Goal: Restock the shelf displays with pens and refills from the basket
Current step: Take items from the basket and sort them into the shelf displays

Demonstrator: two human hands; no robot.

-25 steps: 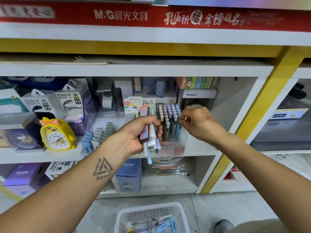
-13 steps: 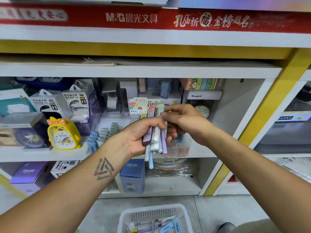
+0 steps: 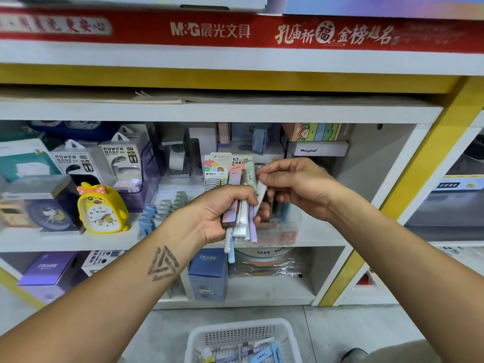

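My left hand (image 3: 218,213) grips a bundle of pens and refill packs (image 3: 242,205) in front of the middle shelf. Pastel white, purple and blue pen ends stick out below the fist. My right hand (image 3: 296,187) pinches the top of a white pen (image 3: 260,196) at the right side of the bundle. Behind both hands stands a clear pen display box (image 3: 282,231) on the shelf, mostly hidden. A white basket (image 3: 243,339) with more pens and refills sits on the floor below.
A yellow duck clock (image 3: 102,209), power bank boxes (image 3: 123,161) and blue and green clips (image 3: 162,208) fill the shelf to the left. Blue and purple CRUHRE boxes (image 3: 208,273) stand on the lower shelf. A yellow upright (image 3: 419,179) bounds the bay on the right.
My right hand left the pens in the display box and came back to the bundle, where it now pinches a white pen. The left hand has stayed in place.
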